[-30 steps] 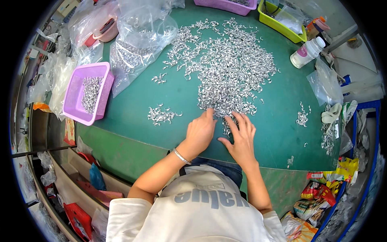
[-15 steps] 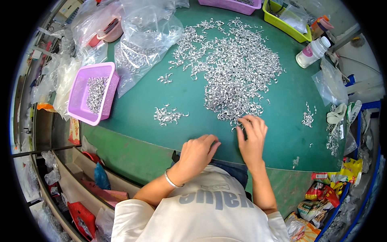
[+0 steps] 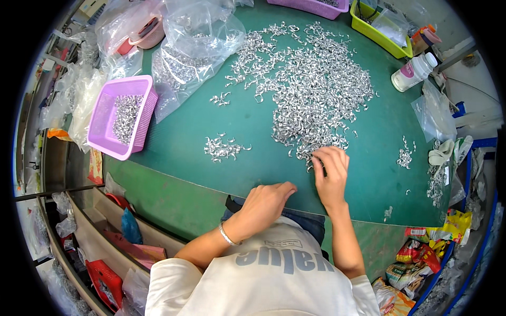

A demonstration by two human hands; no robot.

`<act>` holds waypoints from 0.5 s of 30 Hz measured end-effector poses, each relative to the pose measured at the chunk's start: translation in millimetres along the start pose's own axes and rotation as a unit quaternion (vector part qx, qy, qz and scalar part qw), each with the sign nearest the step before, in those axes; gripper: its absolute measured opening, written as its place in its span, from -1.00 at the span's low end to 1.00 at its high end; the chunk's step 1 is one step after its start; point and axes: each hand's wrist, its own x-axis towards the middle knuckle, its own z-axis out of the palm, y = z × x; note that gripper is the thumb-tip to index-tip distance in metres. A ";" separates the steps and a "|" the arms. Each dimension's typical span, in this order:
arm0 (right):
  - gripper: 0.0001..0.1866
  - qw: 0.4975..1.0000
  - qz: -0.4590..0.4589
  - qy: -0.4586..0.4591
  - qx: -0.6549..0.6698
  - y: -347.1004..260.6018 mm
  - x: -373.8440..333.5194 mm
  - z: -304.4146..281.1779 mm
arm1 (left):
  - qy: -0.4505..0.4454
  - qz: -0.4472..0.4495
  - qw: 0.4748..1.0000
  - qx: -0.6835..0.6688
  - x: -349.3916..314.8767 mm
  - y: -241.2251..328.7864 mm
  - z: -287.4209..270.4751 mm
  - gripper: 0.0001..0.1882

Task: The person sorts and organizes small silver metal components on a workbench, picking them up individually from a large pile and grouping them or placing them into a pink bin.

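A large heap of small curved silvery metal pieces (image 3: 316, 95) is spread over the green table. My right hand (image 3: 333, 171) is at the near edge of this heap, thumb and fingertips drawn together; any piece between them is too small to make out. Closer to the table's front edge, my left hand (image 3: 261, 205) has thumb and forefinger pressed together, and what they may hold is hidden. To the left of the heap lies a small cluster of similar pieces (image 3: 224, 148), apart from both hands.
A purple basket (image 3: 142, 121) partly filled with pieces stands at the left, beside a clear plastic bag (image 3: 179, 71) of more pieces. A white bottle (image 3: 414, 72) and a yellow-green tray (image 3: 379, 34) stand at the far right. Another small cluster (image 3: 405, 155) lies at the right.
My left hand has shifted slightly right and nearer to me, its thumb and forefinger closing. The right hand's fingers have drawn together at the heap's edge. The view has shifted slightly.
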 end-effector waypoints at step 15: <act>-0.81 0.692 0.377 -0.135 0.601 -36.5 -17.3 -42.3 | 0.049 -0.025 0.949 -0.311 11.5 18.3 -10.1 -0.83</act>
